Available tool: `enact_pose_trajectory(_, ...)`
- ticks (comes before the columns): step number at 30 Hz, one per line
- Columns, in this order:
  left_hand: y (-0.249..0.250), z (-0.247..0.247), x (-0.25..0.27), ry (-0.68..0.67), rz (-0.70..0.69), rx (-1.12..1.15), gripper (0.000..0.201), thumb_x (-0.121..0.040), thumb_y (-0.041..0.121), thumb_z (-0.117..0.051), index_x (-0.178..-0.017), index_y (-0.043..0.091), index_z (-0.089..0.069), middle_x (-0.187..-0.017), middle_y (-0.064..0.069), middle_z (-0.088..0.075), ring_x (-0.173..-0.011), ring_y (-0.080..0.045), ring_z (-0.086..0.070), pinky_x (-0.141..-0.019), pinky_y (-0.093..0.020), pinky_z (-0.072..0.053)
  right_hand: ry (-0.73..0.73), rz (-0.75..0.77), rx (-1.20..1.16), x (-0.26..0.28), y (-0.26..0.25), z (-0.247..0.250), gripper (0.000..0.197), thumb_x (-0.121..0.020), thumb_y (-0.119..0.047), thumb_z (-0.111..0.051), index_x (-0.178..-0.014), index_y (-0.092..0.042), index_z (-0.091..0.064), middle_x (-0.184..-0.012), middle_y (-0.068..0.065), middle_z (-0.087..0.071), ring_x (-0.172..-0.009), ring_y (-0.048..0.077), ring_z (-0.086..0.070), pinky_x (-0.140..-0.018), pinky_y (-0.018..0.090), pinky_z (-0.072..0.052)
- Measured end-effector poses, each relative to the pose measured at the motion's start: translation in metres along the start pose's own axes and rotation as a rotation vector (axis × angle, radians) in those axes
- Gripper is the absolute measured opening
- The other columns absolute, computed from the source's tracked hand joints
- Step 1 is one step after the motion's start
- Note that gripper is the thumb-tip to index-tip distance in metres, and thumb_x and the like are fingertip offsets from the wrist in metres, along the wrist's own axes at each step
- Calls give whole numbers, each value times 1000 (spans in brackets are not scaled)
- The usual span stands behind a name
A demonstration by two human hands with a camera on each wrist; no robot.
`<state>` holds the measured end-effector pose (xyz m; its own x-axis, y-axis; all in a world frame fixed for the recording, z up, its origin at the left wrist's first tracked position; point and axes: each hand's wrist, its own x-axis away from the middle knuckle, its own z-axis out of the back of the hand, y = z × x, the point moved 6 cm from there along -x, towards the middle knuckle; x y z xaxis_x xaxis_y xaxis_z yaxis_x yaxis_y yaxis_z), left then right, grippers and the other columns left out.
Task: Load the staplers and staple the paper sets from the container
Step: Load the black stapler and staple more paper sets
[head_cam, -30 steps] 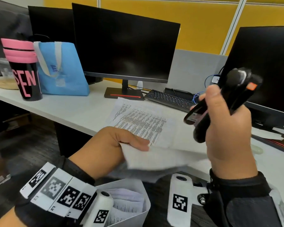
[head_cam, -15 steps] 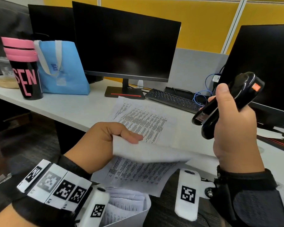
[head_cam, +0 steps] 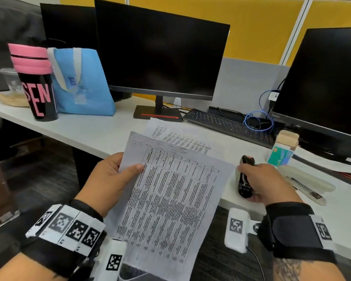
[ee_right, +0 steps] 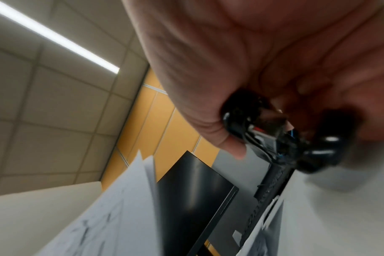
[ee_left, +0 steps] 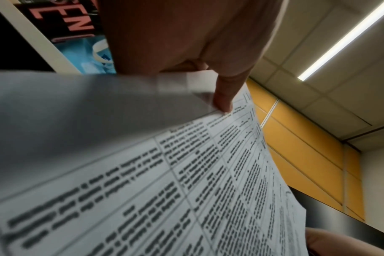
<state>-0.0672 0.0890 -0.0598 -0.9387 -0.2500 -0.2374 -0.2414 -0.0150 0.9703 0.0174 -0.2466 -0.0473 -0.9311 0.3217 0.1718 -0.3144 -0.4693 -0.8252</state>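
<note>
Left hand (head_cam: 109, 179) pinching paper set (head_cam: 170, 199) at upper left edge, thumb on top; held up off counter (head_cam: 85, 132), print facing head, likely for inspection or alignment. Right hand (head_cam: 265, 181) curled round black stapler (head_cam: 245, 179), low at counter, possibly setting down. Stapler long axis near-far, orange-tipped end away. Paper long axis roughly same, top edge far. Second printed sheet (head_cam: 180, 138) flat beyond. White stapler (head_cam: 306, 182) lying right.
</note>
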Motion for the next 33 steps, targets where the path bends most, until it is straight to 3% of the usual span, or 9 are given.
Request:
enact_pose_trajectory(4,-8,2,-1,4,0,53,23,-83,7,-64,-105,13,-70,-101,-6,-76,-97,-22,-72,-92,-44,-53,83,79,305,0,-13,9,33,-87,-34,-53,-89,-3,-62,-93,18,-66,-78,30,-61,-73,42,-55)
enact_pose_trajectory(6,-12,3,-1,-8,4,63,24,-84,6,-64,-106,13,-70,-103,-7,-76,-98,-23,-72,-92,-43,-53,134,189,473,9,-23,12,42,-93,-41,-49,-103,-4,-64,-109,18,-65,-90,29,-59,-80,36,-49)
enact_pose_trajectory(9,-17,7,-2,-44,16,61,27,-80,10,-66,-106,12,-70,-103,-9,-75,-100,-25,-71,-90,-41,-54,71,469,288,45,-48,4,53,-89,-57,-53,-130,-24,-58,-131,-1,-58,-118,18,-54,-94,33,-41)
enact_pose_trajectory(13,-22,14,-3,-55,-9,37,22,-76,11,-68,-97,14,-72,-98,-9,-76,-95,-26,-72,-85,-35,-58,-258,693,474,85,-66,-44,28,-81,-47,-71,-107,-44,-60,-99,-18,-63,-90,2,-59,-79,27,-47)
enact_pose_trajectory(15,-25,18,-3,-52,-15,8,22,-76,11,-69,-97,14,-71,-97,-9,-76,-93,-25,-73,-83,-34,-59,-269,746,635,92,-66,-65,4,-86,-30,-68,-85,-31,-64,-83,-11,-63,-81,8,-59,-68,26,-47)
enact_pose_trajectory(17,-32,22,-3,-59,-8,-40,20,-80,5,-69,-97,14,-71,-95,-8,-76,-90,-23,-73,-80,-32,-59,-236,823,730,95,-61,-83,23,-89,-17,-61,-68,-22,-54,-69,-5,-54,-72,15,-55,-56,24,-37)
enact_pose_trajectory(21,-53,33,-5,-92,10,-171,31,-82,-5,-69,-81,25,-77,-87,-5,-77,-81,-16,-73,-74,-24,-59,-232,840,800,97,-46,-105,20,-87,-2,-52,-72,-15,-56,-69,1,-52,-69,17,-54,-52,24,-31)
enact_pose_trajectory(26,-75,38,-2,-95,27,-274,25,-83,-7,-69,-72,16,-72,-76,-3,-75,-71,-10,-69,-65,-18,-53,-271,823,804,104,-37,-118,35,-87,2,-45,-103,-19,-68,-90,2,-63,-81,18,-57,-64,26,-42)
enact_pose_trajectory(33,-73,46,-6,-55,-24,-317,18,-86,1,-68,-82,18,-72,-81,-4,-76,-78,-18,-71,-77,-30,-55,-322,768,784,106,-27,-130,32,-87,1,-46,-102,-20,-65,-78,-4,-53,-77,16,-52,-53,19,-32)
